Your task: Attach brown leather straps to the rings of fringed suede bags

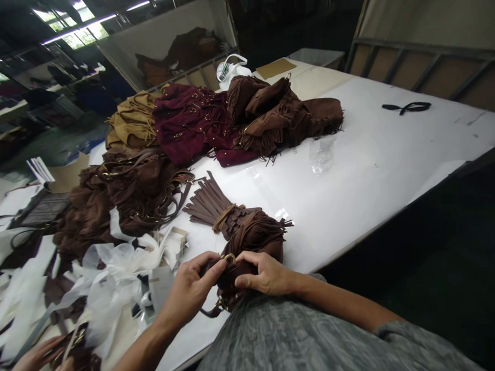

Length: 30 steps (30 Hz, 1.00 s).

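Note:
A dark brown fringed bag [255,231] lies at the near edge of the table, against my body. My left hand [198,280] pinches the bag's brown leather part by a gold ring [229,258]. On the other side of that ring, my right hand [262,273] grips the same leather part between thumb and fingers. Just beyond the bag rests a bundle of brown leather strips [209,201], tied round with a tan band. A strap end with gold hardware [219,305] hangs below my hands.
Piled bags in tan [132,122], burgundy [187,117] and brown [269,113] cover the far side. More brown bags [117,196] and white wrapping scraps [112,273] lie left. A co-worker's hands [37,361] hold a brown item at lower left. A black strap [406,108] lies right.

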### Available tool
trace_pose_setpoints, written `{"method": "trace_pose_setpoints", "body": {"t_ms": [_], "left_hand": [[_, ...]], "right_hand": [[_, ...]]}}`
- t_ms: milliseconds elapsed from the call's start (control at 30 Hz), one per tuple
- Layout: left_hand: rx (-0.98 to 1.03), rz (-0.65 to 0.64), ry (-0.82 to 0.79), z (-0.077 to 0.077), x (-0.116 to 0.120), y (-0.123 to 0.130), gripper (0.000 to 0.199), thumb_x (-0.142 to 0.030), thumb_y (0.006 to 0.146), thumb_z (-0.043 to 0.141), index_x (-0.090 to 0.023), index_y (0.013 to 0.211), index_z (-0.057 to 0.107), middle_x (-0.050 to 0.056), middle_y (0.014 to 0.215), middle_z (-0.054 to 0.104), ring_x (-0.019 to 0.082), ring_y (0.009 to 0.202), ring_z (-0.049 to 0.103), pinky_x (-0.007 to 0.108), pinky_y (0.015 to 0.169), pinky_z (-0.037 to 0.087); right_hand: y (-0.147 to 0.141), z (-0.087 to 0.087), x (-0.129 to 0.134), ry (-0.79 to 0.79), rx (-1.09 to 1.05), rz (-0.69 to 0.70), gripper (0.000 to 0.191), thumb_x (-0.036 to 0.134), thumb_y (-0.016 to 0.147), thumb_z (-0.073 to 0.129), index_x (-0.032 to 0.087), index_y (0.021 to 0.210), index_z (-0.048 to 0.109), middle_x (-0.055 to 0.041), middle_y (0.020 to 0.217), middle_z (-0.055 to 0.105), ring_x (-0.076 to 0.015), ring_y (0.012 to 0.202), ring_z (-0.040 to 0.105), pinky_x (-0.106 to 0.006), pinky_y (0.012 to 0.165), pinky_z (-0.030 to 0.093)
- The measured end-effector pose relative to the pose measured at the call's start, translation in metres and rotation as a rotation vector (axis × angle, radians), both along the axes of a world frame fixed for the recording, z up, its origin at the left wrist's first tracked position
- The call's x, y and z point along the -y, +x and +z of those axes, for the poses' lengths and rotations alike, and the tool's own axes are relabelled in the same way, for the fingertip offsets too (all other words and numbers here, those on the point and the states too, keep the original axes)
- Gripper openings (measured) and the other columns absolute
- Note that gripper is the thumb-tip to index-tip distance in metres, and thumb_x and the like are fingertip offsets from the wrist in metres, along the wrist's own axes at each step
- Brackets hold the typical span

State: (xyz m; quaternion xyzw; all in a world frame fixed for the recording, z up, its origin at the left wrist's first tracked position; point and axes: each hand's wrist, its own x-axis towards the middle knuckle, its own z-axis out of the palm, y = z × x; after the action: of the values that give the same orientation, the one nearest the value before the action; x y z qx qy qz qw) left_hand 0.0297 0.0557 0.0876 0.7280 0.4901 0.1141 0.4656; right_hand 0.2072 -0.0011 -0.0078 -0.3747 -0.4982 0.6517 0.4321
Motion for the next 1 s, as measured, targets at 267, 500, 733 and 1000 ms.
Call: {"method": "trace_pose_setpoints", "body": {"t_ms": [267, 500, 733, 1000], "left_hand": [[-0.447, -0.535, 0.466, 0.016, -0.012, -0.001, 0.028, -0.032, 0.096, 0.042, -0.018, 0.079, 0.060, 0.002, 0.067, 0.062, 0.015, 0.059, 0.057, 0.027, 0.057, 0.035], [-0.508, -0.853, 0.243, 0.037, -0.037, 0.008, 0.005, -0.023, 0.087, 0.058, -0.021, 0.086, 0.062, 0.001, 0.075, 0.065, 0.016, 0.064, 0.060, 0.025, 0.056, 0.034], [-0.283, -0.809, 0.313, 0.007, -0.026, 0.005, 0.016, -0.029, 0.092, 0.056, -0.019, 0.105, 0.057, 0.004, 0.091, 0.059, 0.016, 0.077, 0.058, 0.025, 0.067, 0.043], [-0.329, -0.833, 0.529, 0.002, -0.003, 0.010, 0.016, -0.023, 0.096, 0.042, -0.016, 0.090, 0.055, 0.005, 0.077, 0.057, 0.018, 0.066, 0.052, 0.030, 0.058, 0.039]], "right_hand": [[0.019, 0.017, -0.030, 0.339, 0.353, 0.096, 0.025, 0.031, 0.083, 0.066, 0.018, 0.105, 0.067, -0.0005, 0.082, 0.066, -0.0119, 0.070, 0.056, -0.021, 0.068, 0.042], [0.018, 0.022, -0.030, 0.383, 0.311, 0.174, 0.022, 0.030, 0.086, 0.059, 0.012, 0.081, 0.071, 0.0018, 0.062, 0.057, -0.0082, 0.059, 0.049, -0.018, 0.056, 0.036], [0.006, 0.012, -0.003, -0.006, -0.059, -0.048, 0.027, 0.032, 0.080, 0.063, 0.011, 0.063, 0.063, 0.0031, 0.057, 0.050, -0.0077, 0.056, 0.042, -0.020, 0.053, 0.034], [0.000, 0.003, 0.016, -0.114, -0.143, -0.166, 0.034, 0.039, 0.079, 0.065, 0.011, 0.062, 0.063, 0.0033, 0.054, 0.046, -0.0073, 0.053, 0.038, -0.021, 0.050, 0.029]]}}
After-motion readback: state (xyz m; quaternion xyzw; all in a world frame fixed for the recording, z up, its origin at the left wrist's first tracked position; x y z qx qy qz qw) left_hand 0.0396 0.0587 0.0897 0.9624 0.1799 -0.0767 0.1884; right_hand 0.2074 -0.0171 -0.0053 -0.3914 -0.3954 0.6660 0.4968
